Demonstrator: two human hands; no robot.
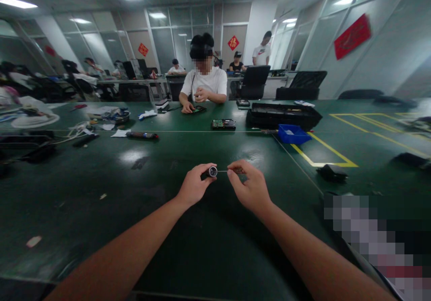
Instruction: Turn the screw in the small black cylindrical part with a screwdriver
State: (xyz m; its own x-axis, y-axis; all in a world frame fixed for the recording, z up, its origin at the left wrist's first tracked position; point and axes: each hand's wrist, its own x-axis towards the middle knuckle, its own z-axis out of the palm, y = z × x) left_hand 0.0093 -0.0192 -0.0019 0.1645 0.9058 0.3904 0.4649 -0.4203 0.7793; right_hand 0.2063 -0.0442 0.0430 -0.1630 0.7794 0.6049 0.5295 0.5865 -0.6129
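Observation:
In the head view my left hand (195, 185) is closed around a short black cylinder (212, 172) with a silver ring at its end. That round end faces me, and its inside looks dark with small parts. My right hand (251, 184) pinches a thin metal rod (222, 171) between thumb and fingers. The rod points left, its tip at or very near the cylinder's rim; I cannot tell whether it touches. My fingers hide the rest of the rod. Both hands are above the green table (168, 229).
Ahead lie a green circuit board device (223, 124), a long black tray (283, 116) and a blue bin (293, 134). A dark pen-like tool (143, 135) and cables (74, 133) are at left. Opposite, a person (204, 83) handles a board. A black object (332, 173) sits at right.

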